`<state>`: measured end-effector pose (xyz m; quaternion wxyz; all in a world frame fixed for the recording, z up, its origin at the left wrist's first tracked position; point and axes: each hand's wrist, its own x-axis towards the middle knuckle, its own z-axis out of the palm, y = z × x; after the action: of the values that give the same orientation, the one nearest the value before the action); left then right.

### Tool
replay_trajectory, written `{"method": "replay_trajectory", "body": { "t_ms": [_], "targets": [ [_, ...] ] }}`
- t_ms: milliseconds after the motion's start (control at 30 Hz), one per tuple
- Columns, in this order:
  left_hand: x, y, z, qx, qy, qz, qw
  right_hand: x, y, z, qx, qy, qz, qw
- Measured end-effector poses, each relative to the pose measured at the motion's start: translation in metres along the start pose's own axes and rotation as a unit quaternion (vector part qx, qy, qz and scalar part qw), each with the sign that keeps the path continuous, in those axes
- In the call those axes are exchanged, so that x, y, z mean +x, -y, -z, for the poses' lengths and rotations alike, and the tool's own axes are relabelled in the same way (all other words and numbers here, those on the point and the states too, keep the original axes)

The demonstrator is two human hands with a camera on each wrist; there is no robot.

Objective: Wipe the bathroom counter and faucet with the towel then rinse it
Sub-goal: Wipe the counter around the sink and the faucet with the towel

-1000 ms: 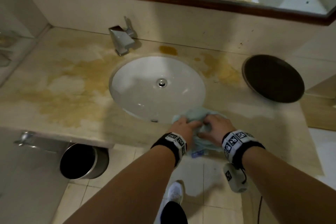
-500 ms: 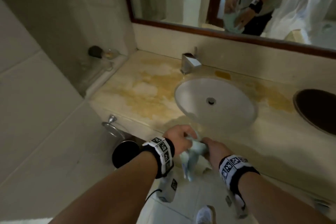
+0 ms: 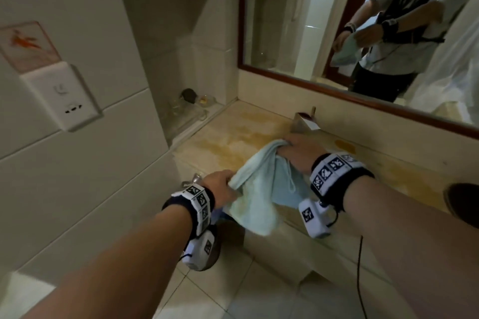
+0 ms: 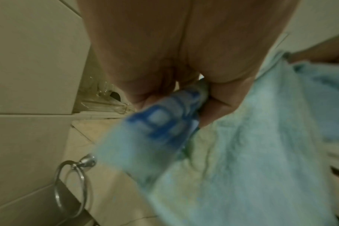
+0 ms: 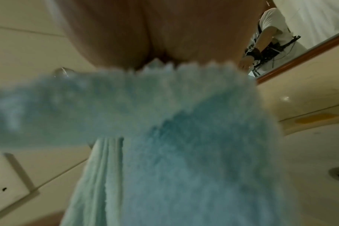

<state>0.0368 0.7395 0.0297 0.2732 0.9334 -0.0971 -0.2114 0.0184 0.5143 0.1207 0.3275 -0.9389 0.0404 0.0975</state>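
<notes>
Since a second ago the towel (image 3: 261, 189) has come up off the front edge of the counter (image 3: 233, 142), where it sat bunched under both hands, and it's now stretched out in the air between them. The head view has also swung left, so the sink bowl is mostly hidden behind the right arm.

Left hand (image 3: 223, 185) pinches one top corner low and close to the body; the left wrist view shows the thumb and fingers curled tight around a rolled bit of hem with blue print on it. Right hand (image 3: 298, 151) grips the other corner higher and farther forward, fingers closed around the cloth, though the right wrist view is mostly fuzzy towel so the fingertips themselves don't show.

So the towel's long top edge runs diagonally, rising from the left hand up to the right, with the rest hanging down past the counter's front edge. It's held just off the stained stone, not touching as far as can be told.

Key bit for what's next: the right hand is the nearer one to the faucet (image 3: 305, 123), which sits just beyond its knuckles, with the yellow-stained counter off to that hand's left. Both forearms reach forward, wrists roughly palm-down. Looks like he's opening the towel out to get a clean face before wiping, and nothing looks wiped yet.
</notes>
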Motion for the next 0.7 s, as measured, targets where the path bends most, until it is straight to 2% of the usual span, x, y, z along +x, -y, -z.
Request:
{"method": "replay_trajectory", "body": {
  "t_ms": [67,167,233,300,367,533,600,700],
  "targets": [
    [0.002,0.007,-0.004,0.020,-0.012,0.025,0.999,0.007,0.002,0.006,0.009,-0.015,0.013,1.000],
    [0.012,0.018,-0.011,0.025,-0.037,0.052,0.998,0.020,-0.005,0.009,0.010,-0.001,0.008,1.000],
    [0.024,0.024,-0.019,-0.046,-0.023,0.067,0.996,0.032,-0.011,0.009,0.007,0.011,0.001,1.000],
    [0.034,0.023,-0.027,-0.177,0.007,0.044,0.983,0.044,-0.015,0.010,0.016,0.028,-0.008,0.999],
    [0.045,0.017,-0.036,-0.242,0.041,0.008,0.969,0.059,-0.016,0.011,0.011,0.048,-0.006,0.999],
    [0.068,-0.019,-0.043,-0.257,0.112,-0.035,0.959,0.096,-0.020,0.009,0.036,0.088,0.021,0.995],
    [0.082,-0.021,-0.046,-0.285,0.130,-0.038,0.949,0.110,-0.027,0.010,0.049,0.060,0.040,0.996],
    [0.103,-0.017,-0.048,-0.324,0.108,-0.005,0.940,0.133,-0.037,0.017,0.060,0.025,0.054,0.996]
  ]
}}
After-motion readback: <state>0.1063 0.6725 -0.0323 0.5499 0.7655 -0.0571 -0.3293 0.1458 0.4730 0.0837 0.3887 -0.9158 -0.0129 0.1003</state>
